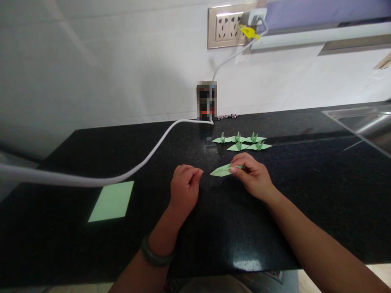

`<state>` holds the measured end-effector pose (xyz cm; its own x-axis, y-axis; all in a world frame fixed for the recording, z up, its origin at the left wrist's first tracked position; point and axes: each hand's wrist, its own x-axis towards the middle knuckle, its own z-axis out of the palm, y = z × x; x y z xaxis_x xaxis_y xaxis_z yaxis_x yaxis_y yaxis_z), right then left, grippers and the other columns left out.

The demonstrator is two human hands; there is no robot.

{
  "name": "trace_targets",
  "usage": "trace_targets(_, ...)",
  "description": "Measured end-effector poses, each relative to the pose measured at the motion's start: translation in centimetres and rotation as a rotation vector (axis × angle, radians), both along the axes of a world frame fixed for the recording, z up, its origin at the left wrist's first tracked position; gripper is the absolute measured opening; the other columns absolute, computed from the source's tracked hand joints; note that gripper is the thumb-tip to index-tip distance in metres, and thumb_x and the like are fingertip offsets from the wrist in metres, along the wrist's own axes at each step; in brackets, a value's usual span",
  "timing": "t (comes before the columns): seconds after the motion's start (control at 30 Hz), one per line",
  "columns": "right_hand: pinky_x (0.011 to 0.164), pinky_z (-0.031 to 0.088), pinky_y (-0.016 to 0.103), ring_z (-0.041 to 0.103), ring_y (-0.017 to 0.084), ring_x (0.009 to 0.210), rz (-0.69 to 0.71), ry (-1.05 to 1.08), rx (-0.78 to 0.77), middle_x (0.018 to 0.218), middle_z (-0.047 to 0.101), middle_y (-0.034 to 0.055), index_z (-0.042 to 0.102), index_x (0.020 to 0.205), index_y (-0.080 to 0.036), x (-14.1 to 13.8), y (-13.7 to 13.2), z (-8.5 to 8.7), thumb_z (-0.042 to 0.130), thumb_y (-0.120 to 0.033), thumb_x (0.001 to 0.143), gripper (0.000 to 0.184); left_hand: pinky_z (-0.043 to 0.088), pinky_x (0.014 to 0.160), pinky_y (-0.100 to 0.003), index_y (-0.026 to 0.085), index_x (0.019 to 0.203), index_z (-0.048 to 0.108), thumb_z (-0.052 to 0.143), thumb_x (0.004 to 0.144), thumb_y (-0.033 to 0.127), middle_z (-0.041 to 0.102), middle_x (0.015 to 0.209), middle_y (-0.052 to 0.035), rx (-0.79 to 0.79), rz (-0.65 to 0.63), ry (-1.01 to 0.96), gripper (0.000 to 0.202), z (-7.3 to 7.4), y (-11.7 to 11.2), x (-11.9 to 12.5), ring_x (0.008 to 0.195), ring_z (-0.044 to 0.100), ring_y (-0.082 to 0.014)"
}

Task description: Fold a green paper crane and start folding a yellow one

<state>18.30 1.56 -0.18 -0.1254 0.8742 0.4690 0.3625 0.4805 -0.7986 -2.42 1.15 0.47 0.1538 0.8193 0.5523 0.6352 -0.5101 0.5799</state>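
Right hand (252, 177) is pinching the pale green folded paper piece (222, 171) at its right end, thumb and fingertips closed on it. The piece is sitting mid-scene, low over the black speckled stone desk (275, 228), sharp tip pointing left; cannot tell if it is touching the surface. Left hand (185, 188) is resting just left of that tip and apart from it, curled shut with thumb against forefinger, nothing showing inside.

Judging the step as creasing a long narrow flap: it is probably going best with the layers squared up under the pinch, the free tip pinned flat, and a nail running along the edge against the hard desk. Pressure is best staying light near the point, where thin paper is likely tearing.

Materials:
- The paper is looking thin and matte, a flat elongated diamond with crisp edges.
- The desk is looking glossy and hard, throwing back light.
- Five small green paper cranes (238, 145) are standing in two rows just beyond the right hand, wings flat, necks up.
- A pale green square paper sheet (111, 201) is lying flat at near left, well apart.
- A smooth white cable (146, 156) is curving across the desk from the left to the far wall.
- A dark wristband (155, 256) is circling the left wrist.
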Motion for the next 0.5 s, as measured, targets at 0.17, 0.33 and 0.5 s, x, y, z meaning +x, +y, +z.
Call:
trace_targets(0.17,0.07,0.042,0.03,0.051,0.015,0.078,0.101,-0.093,-0.002,0.083,0.051,0.004,0.059,0.078,-0.019,-1.0,-0.7,0.2,0.056,-0.02,0.075,0.005,0.042,0.073,-0.033,0.018,0.088,0.064,0.058,0.072,0.026,0.057,0.079,-0.0049,0.057,-0.139,0.057,0.019,-0.1,-0.5,1.0,0.079,0.049,-0.0163)
trace_targets(0.33,0.07,0.043,0.03,0.052,0.014,0.078,0.187,-0.134,-0.012,0.081,0.051,0.0043,0.06,0.079,-0.018,-1.9,-1.2,0.1,0.056,-0.019,0.075,0.006,0.041,0.071,-0.033,0.017,0.076,0.064,0.054,0.075,0.022,0.059,0.069,-0.0036,-0.036,-0.243,0.119,0.011,-0.5,-0.7,1.6,0.073,0.048,-0.0159)
trace_targets(0.5,0.068,0.043,0.029,0.053,0.014,0.075,0.179,-0.069,-0.096,0.08,0.053,0.0038,0.06,0.079,-0.018,-1.6,-1.1,0.3,0.059,-0.024,0.074,0.008,0.04,0.07,-0.032,0.017,0.072,0.061,0.05,0.076,0.021,0.058,0.069,-0.0029,-0.167,-0.236,0.067,0.012,-0.3,-0.6,1.4,0.073,0.05,-0.0156)
